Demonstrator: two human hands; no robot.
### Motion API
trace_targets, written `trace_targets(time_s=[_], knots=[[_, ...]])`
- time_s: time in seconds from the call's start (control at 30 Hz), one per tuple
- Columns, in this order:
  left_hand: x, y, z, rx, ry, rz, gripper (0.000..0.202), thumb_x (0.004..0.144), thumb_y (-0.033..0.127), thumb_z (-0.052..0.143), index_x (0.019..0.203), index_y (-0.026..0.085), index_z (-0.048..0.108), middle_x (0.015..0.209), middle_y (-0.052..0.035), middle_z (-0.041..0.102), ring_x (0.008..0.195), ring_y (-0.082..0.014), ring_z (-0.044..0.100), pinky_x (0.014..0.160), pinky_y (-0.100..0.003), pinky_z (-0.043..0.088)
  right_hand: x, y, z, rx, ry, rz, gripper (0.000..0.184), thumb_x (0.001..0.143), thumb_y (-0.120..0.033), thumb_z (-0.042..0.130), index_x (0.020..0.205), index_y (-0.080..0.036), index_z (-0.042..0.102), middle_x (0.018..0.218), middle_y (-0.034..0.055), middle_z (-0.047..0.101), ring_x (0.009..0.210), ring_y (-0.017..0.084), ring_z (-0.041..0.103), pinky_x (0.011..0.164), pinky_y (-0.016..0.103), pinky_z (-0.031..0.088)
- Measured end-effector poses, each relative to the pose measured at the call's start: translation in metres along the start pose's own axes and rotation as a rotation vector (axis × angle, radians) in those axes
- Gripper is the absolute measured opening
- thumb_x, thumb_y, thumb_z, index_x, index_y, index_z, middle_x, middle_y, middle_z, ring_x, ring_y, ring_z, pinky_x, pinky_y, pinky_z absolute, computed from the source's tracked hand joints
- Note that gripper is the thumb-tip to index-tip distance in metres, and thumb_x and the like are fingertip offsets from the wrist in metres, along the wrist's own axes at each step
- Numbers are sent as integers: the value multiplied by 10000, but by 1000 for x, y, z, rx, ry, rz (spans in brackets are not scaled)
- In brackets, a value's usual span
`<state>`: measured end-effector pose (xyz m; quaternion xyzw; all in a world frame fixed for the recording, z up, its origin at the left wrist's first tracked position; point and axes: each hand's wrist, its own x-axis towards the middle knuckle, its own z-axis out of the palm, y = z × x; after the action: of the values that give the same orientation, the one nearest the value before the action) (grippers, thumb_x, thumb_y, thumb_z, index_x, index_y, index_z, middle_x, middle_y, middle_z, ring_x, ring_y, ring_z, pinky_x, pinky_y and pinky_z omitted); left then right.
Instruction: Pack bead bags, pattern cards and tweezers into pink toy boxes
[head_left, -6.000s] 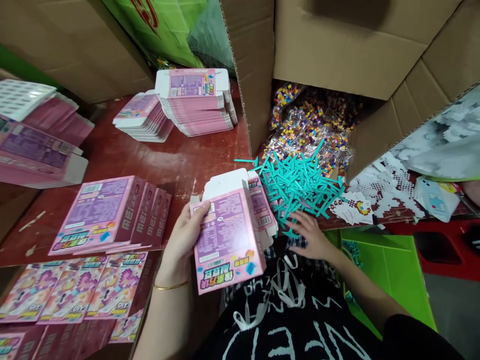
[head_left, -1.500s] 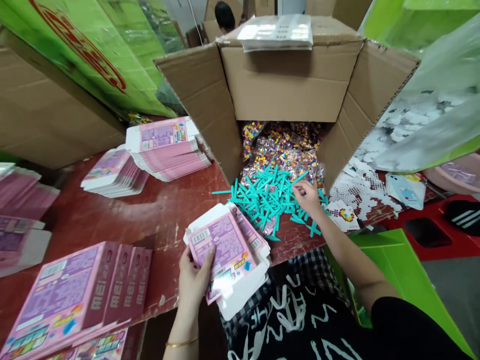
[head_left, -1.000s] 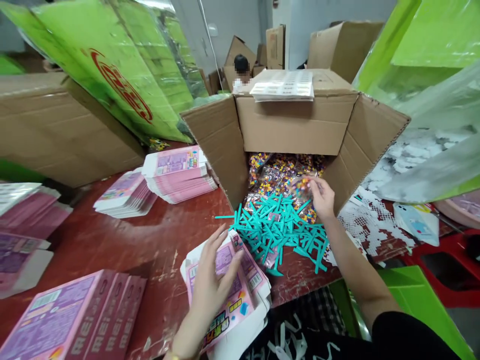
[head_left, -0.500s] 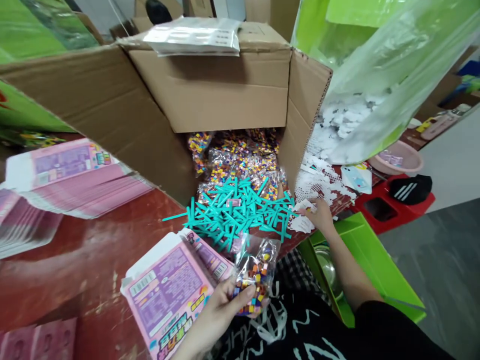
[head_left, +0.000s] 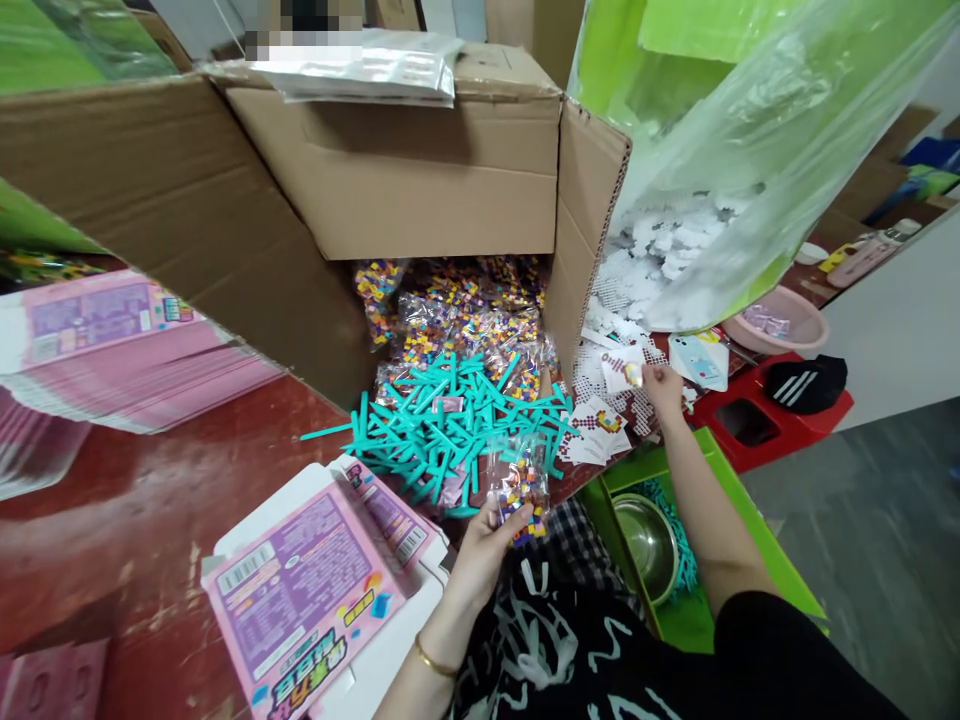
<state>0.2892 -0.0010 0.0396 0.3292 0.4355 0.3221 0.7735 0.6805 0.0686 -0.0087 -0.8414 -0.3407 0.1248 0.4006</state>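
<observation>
My left hand [head_left: 484,548] is closed on a small clear bag of coloured beads [head_left: 519,490], held over the near table edge beside a pile of teal plastic sticks [head_left: 450,425]. My right hand [head_left: 664,387] reaches to the right and pinches a small printed card [head_left: 626,372] above a fan of similar cards [head_left: 596,428] and white mesh boards [head_left: 622,330]. A flat pink carton [head_left: 304,590] lies on the red table [head_left: 127,500] by my left forearm.
An open cardboard box [head_left: 420,190] on its side holds several bead bags [head_left: 465,305]. Stacks of flat pink cartons [head_left: 112,350] lie left. A plastic bag of white pieces [head_left: 720,220] hangs right. A green bin [head_left: 667,550] with a steel bowl sits below, by a red stool [head_left: 757,420].
My right hand took a bead bag from the box and passed it to my left hand, which let go of the pink carton. The right hand then moved to the cards and picked one up.
</observation>
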Motion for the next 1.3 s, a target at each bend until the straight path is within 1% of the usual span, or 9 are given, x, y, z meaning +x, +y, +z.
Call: trace_targets(time_s=[0.23, 0.4, 0.53, 0.67, 0.77, 0.9, 1.03, 1.17, 1.3], knots=[[9, 0, 8, -9, -14, 18, 513, 732, 407, 841, 1160, 186, 665, 1146, -94, 744, 1063, -255, 700, 1035, -398, 482, 55, -11, 23, 121, 64, 179, 446, 470, -201, 937, 660, -184, 533, 688, 31, 593, 831, 303, 613, 777, 354, 507], [19, -7, 5, -103, 107, -3, 597, 738, 493, 817, 1237, 220, 637, 1227, -105, 712, 1157, -292, 663, 1060, -448, 479, 52, -27, -2, 374, 48, 189, 372, 606, -330, 882, 679, -177, 551, 666, 31, 618, 763, 258, 645, 672, 306, 535], [20, -17, 2, -166, 198, 44, 735, 638, 586, 849, 1244, 233, 631, 1348, -127, 640, 1281, -349, 574, 1042, -469, 499, -32, -42, -11, 632, -84, 118, 498, 684, -536, 827, 969, -182, 624, 987, 64, 702, 889, 232, 673, 739, 306, 577], [11, -32, 0, -182, 58, 121, 817, 574, 544, 896, 1269, 230, 602, 1361, -124, 633, 1279, -341, 577, 1076, -465, 474, -185, -61, 24, 839, -631, 114, 509, 755, -547, 842, 1063, -183, 663, 981, 79, 709, 856, 275, 684, 742, 366, 586], [1, -39, -2, -114, 163, 131, 674, 649, 412, 886, 1233, 196, 626, 1264, -117, 695, 1205, -295, 635, 1100, -440, 447, -241, -71, 52, 685, -575, -61, 396, 978, -567, 585, 1006, -179, 662, 950, 88, 694, 887, 290, 665, 787, 403, 563], [-12, -38, -7, -186, 240, 70, 551, 681, 353, 864, 1155, 153, 668, 1198, -131, 725, 1109, -287, 686, 1056, -436, 481, -191, -77, 85, 333, -301, -491, 353, 995, -491, 529, 1029, -160, 647, 1008, 138, 649, 951, 332, 615, 877, 491, 525], [-23, -31, -10, -320, 238, -71, 460, 650, 316, 854, 1031, 110, 698, 1048, -141, 766, 1035, -302, 710, 1006, -430, 514, -120, -87, 117, 92, -495, -813, 111, 925, -249, 607, 955, -189, 696, 1039, 119, 645, 1036, 317, 600, 946, 468, 521], [-30, -27, -11, -364, 220, -64, 411, 632, 257, 830, 997, 126, 696, 1018, -116, 770, 1018, -287, 707, 994, -409, 511, -96, -97, 113, 170, -504, -812, 162, 950, -280, 588, 860, -195, 693, 968, 91, 650, 921, 259, 643, 855, 401, 568], [-35, -28, -15, -315, 197, 20, 413, 609, 167, 768, 1013, 143, 687, 1049, -93, 764, 1019, -271, 693, 1000, -390, 483, -98, -116, 54, 613, -606, -605, 275, 862, -462, 759, 943, -207, 696, 939, 47, 658, 810, 226, 674, 727, 338, 586]])
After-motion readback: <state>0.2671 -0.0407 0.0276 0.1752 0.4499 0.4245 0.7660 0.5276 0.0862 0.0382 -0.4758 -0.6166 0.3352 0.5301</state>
